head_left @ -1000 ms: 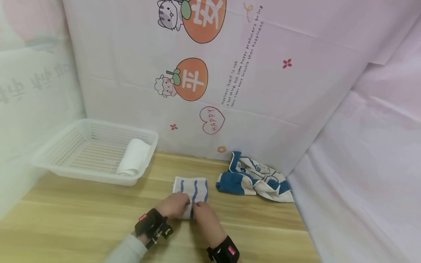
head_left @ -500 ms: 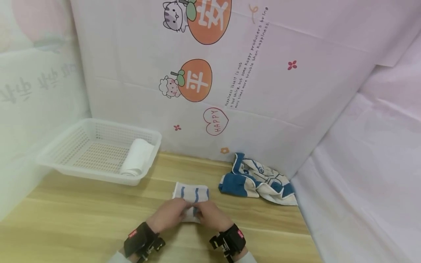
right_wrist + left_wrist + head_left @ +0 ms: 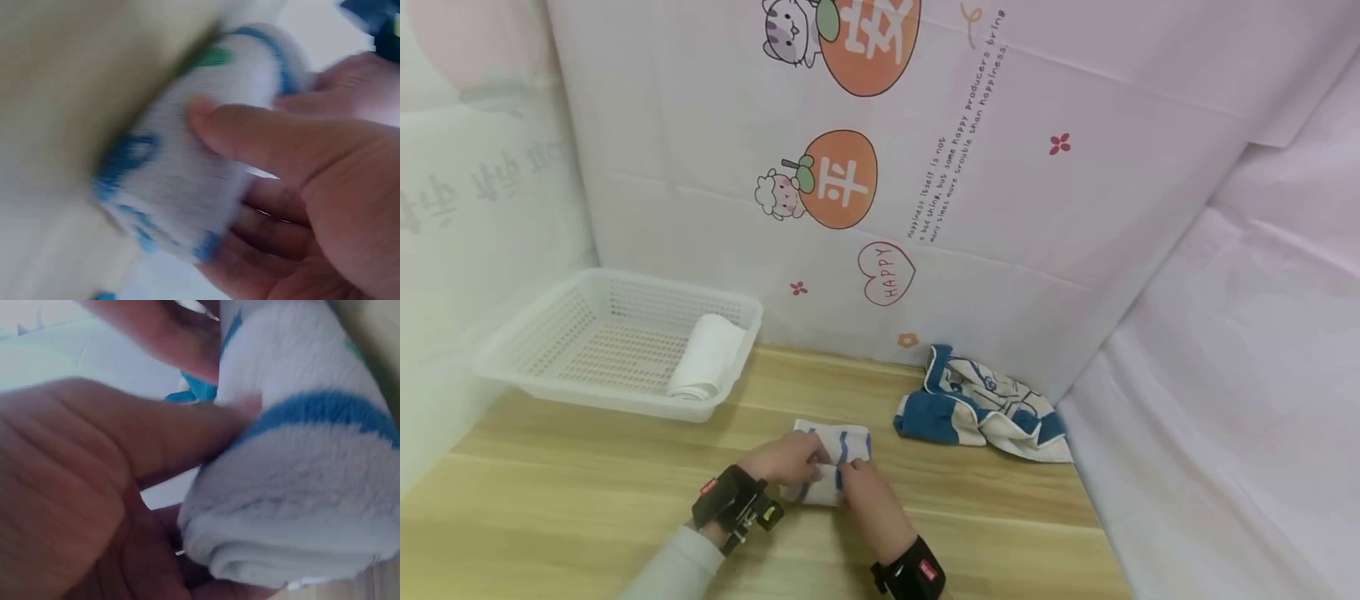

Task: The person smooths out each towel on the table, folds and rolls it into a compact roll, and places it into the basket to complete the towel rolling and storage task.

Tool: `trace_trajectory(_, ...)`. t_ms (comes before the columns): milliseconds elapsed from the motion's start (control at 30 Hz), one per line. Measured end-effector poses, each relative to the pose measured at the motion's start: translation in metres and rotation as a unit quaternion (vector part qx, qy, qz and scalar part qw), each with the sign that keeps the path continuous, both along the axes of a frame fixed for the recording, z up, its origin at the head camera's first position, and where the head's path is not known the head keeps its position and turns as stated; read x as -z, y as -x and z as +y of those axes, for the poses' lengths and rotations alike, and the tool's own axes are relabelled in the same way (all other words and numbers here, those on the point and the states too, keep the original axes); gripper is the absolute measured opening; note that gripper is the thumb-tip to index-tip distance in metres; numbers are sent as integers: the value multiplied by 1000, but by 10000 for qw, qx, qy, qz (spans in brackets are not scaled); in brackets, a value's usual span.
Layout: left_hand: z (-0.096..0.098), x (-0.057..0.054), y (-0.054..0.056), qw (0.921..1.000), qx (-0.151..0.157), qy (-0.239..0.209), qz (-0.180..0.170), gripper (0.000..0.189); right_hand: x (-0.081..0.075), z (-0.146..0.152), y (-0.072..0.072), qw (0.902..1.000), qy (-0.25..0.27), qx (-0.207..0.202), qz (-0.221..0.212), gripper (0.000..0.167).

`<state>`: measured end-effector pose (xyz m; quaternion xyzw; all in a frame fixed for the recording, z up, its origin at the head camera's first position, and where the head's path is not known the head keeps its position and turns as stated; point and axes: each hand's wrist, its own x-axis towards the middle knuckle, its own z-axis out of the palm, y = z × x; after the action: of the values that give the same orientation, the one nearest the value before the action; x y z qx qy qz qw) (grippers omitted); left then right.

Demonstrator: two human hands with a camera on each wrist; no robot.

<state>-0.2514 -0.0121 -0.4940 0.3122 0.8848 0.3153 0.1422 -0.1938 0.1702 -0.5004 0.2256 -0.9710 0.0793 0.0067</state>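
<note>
A small white towel (image 3: 816, 493) with wavy blue stripes lies on the table, its near part turned over into a thick roll and its far part flat. My left hand (image 3: 784, 461) grips the left end of the roll. In the left wrist view the thumb (image 3: 181, 428) presses the striped towel (image 3: 300, 481), whose wound layers show at the end. My right hand (image 3: 872, 504) holds the other end. The right wrist view has the thumb (image 3: 250, 134) across the towel (image 3: 175, 165), with the other fingers behind it and a green mark on the cloth.
A white plastic basket (image 3: 610, 407) stands at the back left with a rolled white towel (image 3: 703, 358) inside. To the right lies a crumpled blue and cream towel (image 3: 936, 417) against the printed backdrop (image 3: 1000, 308). White cloth (image 3: 1217, 400) hangs along the right side.
The towel's far edge has come nearer and its flat part looks shorter, with the near part now rolled thicker. Both hands have shifted slightly while staying at the towel.
</note>
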Motion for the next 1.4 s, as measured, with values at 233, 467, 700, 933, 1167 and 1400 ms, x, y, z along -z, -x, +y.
trace_trajectory(233, -6, 2, -19, 9850, -144, -106, 1718, 20, 8, 14, 32, 9849, 1275, -487, -1069, 12)
trace_trajectory(467, -11, 9, -21, 9887, 142, -139, 1486, 20, 7, 18, 32, 9769, 1516, -538, -1403, 20)
trace_trajectory(700, -8, 6, -3, 9997, 102, -108, 173, 18, -4, 7, 11, 9968, 674, -438, -8, 33)
trace_trajectory(933, 2, 3, -6, 9945, -299, 72, 1001, 24, 3, 12, 30, 9935, 800, -573, -574, 21)
trace_trajectory(1167, -8, 4, -28, 9890, -50, 341, 1441, 47, 1, 21, 43, 9572, 1466, -674, -2402, 23)
trace_trajectory(1400, -9, 11, -34, 9926, -73, 484, 1108, 52, -12, 19, 22, 9796, 1044, -685, -1576, 37)
